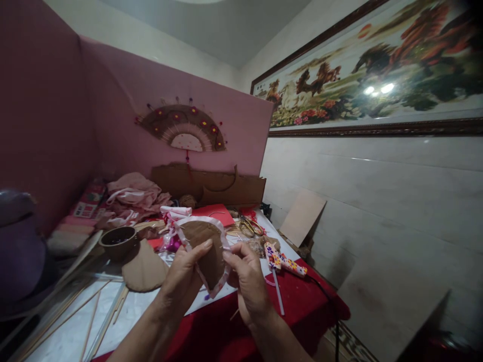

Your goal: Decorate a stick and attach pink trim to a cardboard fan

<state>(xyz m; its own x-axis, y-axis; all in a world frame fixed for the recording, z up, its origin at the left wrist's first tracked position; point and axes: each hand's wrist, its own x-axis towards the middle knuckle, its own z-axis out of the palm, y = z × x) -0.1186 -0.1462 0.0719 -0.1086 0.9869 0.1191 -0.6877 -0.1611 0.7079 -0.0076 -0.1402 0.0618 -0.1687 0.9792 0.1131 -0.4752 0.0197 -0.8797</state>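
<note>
Between my hands is a curved piece of brown cardboard [206,241] with pale pink cloth folded over its edge. My left hand [184,274] grips its left side, the thumb lying flat on the cardboard. My right hand [247,276] pinches the cloth border on the right side. Just right of my right hand, a flower-patterned glue gun [285,261] with a glue stick in it lies on the red cloth. A bare, rounded cardboard piece [145,266] rests left of my left hand.
A dark round bowl [118,244] stands at left, near thin wooden sticks [90,322]. Gold-handled scissors [251,226] and red paper [215,213] lie behind my hands. Crumpled pink cloth [136,193] is heaped at back left. A decorated fan [184,125] hangs on the pink panel.
</note>
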